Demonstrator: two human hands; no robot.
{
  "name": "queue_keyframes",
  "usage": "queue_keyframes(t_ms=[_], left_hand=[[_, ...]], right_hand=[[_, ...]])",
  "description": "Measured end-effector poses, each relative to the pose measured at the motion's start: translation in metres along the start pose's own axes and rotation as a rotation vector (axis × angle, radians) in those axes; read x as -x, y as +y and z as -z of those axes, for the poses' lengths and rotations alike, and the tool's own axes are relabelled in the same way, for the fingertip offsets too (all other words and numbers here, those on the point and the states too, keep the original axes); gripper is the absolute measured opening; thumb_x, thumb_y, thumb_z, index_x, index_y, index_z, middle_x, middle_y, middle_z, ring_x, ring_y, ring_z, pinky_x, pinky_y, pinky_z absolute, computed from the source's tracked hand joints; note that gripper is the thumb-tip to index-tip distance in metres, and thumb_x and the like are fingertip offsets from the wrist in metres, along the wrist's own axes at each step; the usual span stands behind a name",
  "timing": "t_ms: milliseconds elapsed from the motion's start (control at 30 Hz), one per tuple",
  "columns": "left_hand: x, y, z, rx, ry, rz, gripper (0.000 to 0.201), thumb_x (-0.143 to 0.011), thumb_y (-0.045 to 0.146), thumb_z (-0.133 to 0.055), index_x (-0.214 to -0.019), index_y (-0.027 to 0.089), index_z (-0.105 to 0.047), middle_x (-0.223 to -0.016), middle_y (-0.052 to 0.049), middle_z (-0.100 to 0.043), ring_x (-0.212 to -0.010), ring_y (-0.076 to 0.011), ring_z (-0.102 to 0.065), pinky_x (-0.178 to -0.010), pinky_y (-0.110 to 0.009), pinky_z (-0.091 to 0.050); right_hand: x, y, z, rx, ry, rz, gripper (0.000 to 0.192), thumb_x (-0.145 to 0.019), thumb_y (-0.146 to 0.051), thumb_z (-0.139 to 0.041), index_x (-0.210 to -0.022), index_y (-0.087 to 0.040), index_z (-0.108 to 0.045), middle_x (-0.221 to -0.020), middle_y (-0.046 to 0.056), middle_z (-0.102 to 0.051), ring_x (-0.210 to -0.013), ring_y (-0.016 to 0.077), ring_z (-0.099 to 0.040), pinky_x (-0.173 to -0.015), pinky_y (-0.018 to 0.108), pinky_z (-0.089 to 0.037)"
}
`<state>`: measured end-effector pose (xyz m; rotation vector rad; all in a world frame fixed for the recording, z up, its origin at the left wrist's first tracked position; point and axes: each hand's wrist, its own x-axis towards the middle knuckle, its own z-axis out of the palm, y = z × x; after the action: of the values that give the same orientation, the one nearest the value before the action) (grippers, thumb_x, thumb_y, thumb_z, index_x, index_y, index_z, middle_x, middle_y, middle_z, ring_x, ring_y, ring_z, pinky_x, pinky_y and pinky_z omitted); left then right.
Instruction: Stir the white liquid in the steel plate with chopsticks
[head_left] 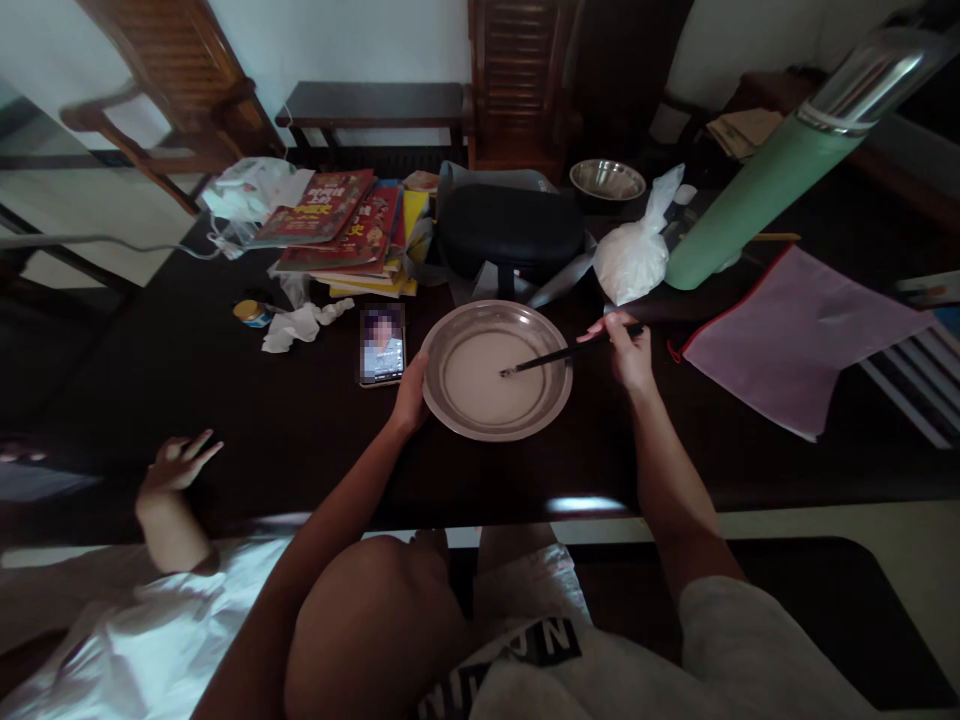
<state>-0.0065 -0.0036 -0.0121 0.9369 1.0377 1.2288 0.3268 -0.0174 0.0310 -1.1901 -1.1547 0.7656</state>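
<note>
A round steel basin point(551, 405) holding pale, milky batter stands on the dark table point(300, 420) in front of me. My left hand point(411, 395) grips the basin's left rim. My right hand point(628, 350) holds dark chopsticks point(570, 352) at the basin's right side, their tips dipped into the batter near the middle. A tied plastic bag of white powder point(631, 258) sits just beyond my right hand.
A phone point(382, 345) with a lit screen lies left of the basin. Behind are a stack of books point(345, 225), a black case point(510, 228), a steel bowl point(607, 180), a green flask point(757, 195) and a pink cloth point(802, 335). Another person's hand point(176, 465) rests at left.
</note>
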Motion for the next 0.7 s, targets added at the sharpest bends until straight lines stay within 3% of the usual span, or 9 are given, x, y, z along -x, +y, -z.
queue_keyframes(t_ms=[100, 233, 433, 600, 700], left_hand=[[0.000, 0.000, 0.000, 0.031, -0.008, -0.002, 0.053, -0.076, 0.065, -0.081, -0.101, 0.019, -0.076, -0.119, -0.011, -0.082, -0.131, -0.0387, -0.068, -0.113, -0.046, -0.056], [0.001, 0.000, -0.001, 0.033, -0.001, 0.011, 0.051, -0.077, 0.064, -0.081, -0.102, 0.019, -0.076, -0.116, -0.011, -0.082, -0.132, -0.0374, -0.068, -0.112, -0.043, -0.056], [0.003, 0.003, -0.002, 0.029, 0.004, 0.019, 0.044, -0.080, 0.059, -0.080, -0.099, 0.019, -0.076, -0.111, -0.012, -0.082, -0.127, -0.0371, -0.070, -0.108, -0.045, -0.058], [0.002, 0.004, -0.003, 0.028, -0.002, 0.010, 0.044, -0.080, 0.059, -0.080, -0.098, 0.019, -0.077, -0.116, -0.011, -0.082, -0.130, -0.0368, -0.069, -0.107, -0.043, -0.059], [0.002, 0.004, -0.003, 0.017, 0.009, 0.001, 0.043, -0.080, 0.057, -0.081, -0.100, 0.019, -0.077, -0.115, -0.010, -0.082, -0.129, -0.0356, -0.069, -0.107, -0.041, -0.059]], right_hand=[[0.002, 0.000, -0.001, -0.015, -0.075, -0.012, 0.055, -0.083, -0.081, -0.070, -0.080, -0.027, -0.073, -0.059, -0.002, -0.073, -0.061, 0.0221, -0.076, -0.070, 0.040, -0.065], [0.006, -0.002, -0.011, 0.025, -0.197, 0.002, 0.051, -0.083, -0.078, -0.073, -0.079, -0.027, -0.074, -0.070, 0.001, -0.079, -0.076, 0.0241, -0.080, -0.081, 0.042, -0.065], [-0.001, 0.001, 0.002, 0.007, -0.007, -0.004, 0.053, -0.081, -0.080, -0.073, -0.072, -0.028, -0.068, -0.060, -0.003, -0.070, -0.059, 0.0212, -0.074, -0.073, 0.040, -0.064], [0.004, 0.000, -0.004, 0.031, -0.243, 0.000, 0.049, -0.084, -0.076, -0.074, -0.075, -0.027, -0.074, -0.069, 0.000, -0.077, -0.071, 0.0217, -0.077, -0.078, 0.040, -0.063], [0.004, -0.001, -0.006, 0.061, -0.247, 0.050, 0.046, -0.086, -0.072, -0.075, -0.077, -0.027, -0.077, -0.078, 0.001, -0.082, -0.082, 0.0220, -0.079, -0.084, 0.039, -0.061]])
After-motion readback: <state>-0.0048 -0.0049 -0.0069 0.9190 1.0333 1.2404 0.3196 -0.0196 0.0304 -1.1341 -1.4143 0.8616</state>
